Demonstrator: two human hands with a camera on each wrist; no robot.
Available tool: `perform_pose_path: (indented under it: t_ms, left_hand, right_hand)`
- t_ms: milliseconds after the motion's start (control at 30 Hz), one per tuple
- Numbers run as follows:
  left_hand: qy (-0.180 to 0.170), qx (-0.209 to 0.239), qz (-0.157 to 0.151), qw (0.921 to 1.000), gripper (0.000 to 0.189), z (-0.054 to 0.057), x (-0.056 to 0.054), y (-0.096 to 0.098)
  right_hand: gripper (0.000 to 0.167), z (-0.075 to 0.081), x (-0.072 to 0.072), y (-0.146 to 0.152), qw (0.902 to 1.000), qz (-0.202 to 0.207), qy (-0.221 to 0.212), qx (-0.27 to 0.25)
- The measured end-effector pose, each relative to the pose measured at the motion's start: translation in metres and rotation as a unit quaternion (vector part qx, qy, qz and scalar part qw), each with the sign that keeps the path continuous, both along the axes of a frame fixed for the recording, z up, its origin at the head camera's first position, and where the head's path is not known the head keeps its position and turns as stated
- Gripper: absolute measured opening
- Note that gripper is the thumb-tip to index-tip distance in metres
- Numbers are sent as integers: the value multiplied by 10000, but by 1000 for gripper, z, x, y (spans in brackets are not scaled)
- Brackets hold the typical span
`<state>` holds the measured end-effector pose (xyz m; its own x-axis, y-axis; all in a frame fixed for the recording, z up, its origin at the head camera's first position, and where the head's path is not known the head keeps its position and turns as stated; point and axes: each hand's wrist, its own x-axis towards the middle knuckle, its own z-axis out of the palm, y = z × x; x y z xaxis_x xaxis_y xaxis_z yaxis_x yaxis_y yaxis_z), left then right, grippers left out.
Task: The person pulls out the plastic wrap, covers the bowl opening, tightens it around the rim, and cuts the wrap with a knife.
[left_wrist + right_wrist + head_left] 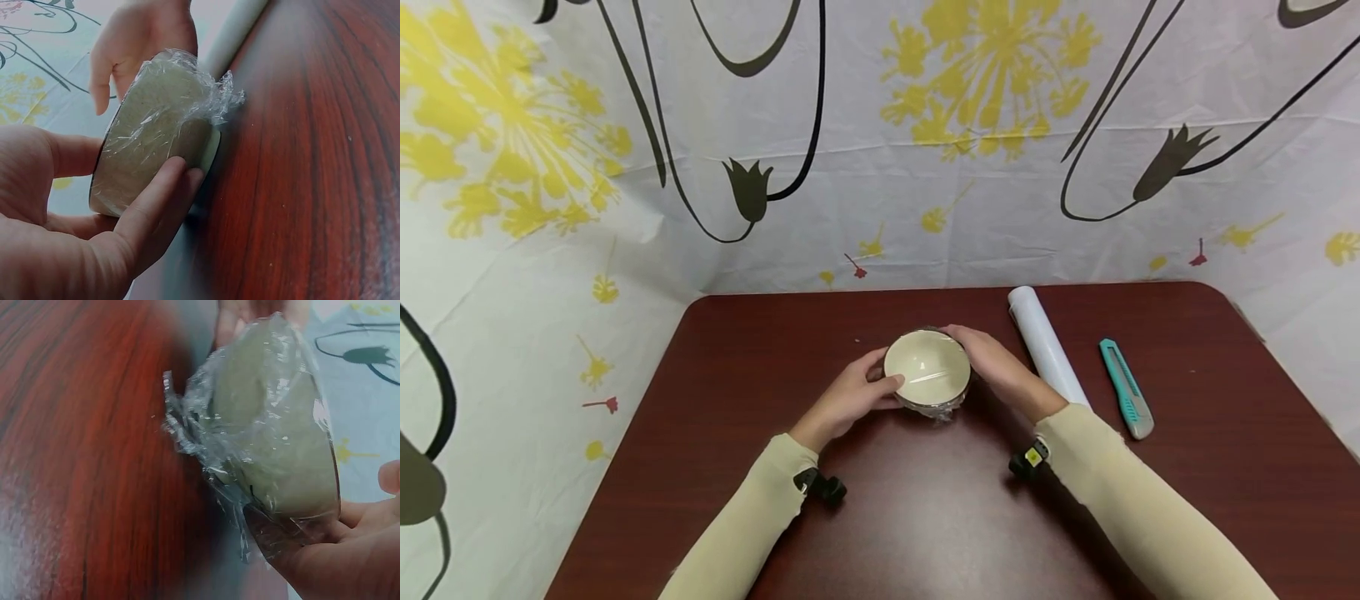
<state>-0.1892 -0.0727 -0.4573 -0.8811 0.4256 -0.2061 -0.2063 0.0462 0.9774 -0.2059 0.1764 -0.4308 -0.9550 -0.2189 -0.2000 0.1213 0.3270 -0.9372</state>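
A cream bowl (928, 367) with a dark rim is covered by clear plastic wrap, which creases across the top. Loose wrap (219, 97) bunches near its base. My left hand (850, 392) grips the bowl's left side, thumb over the rim and fingers under the outer wall. On the opposite side, my right hand (1000, 367) holds the bowl with its fingers curved along the wall. Its thumb (390, 478) stands away from the rim in the right wrist view. More crumpled wrap (181, 425) sticks out from the bowl toward the table.
A white roll (1048, 346) lies on the dark red wooden table (775, 350), just beyond my right forearm. Farther right lies a teal and grey box cutter (1126, 387). Flower-patterned white sheeting (880, 192) hangs behind the table and along its left side.
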Motion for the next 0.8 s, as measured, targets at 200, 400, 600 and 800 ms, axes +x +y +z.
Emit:
perform_pose_path:
  t_ms: [200, 400, 600, 800]
  left_hand:
    - [-20, -20, -11, 10000, 67, -1, -2, 1]
    - [-19, -12, -39, 10000, 67, -3, -3, 1]
    - [-7, 93, -95, 9999, 67, -4, -4, 0]
    - [53, 74, -102, 9999, 67, -4, -4, 0]
  right_hand:
    - [58, 5, -9, 6, 9993, -306, -215, 35]
    - [58, 7, -23, 8, 9966, -364, -4, 740]
    - [65, -1, -21, -1, 9973, -52, -678, 287]
    - [69, -9, -18, -6, 9946, -141, -1009, -193]
